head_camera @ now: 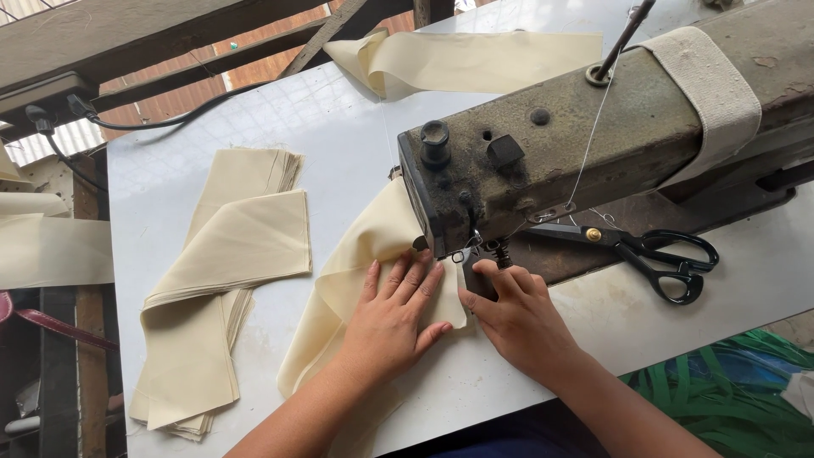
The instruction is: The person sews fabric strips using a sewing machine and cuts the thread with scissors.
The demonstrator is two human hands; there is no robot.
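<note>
While the white table [254,110] carries everything, the old grey-green sewing machine [593,136] is the landmark to work from. Left of the machine lies a stack of cream fabric pieces [229,254], and behind its head a further cream strip [475,59] trails away. Under the machine's needle end sits the cream fabric piece [356,263] being guided. The left hand [394,318] lies flat on this piece just in front of the needle, fingers spread, gripping nothing. The right hand [517,318] rests right of the needle, fingertips together at the presser foot; whether it pinches the cloth edge I cannot tell. Black-handled scissors [653,250] lie right of the needle. Good guiding likely means even palm pressure, fingertips kept clear of the needle.
</note>
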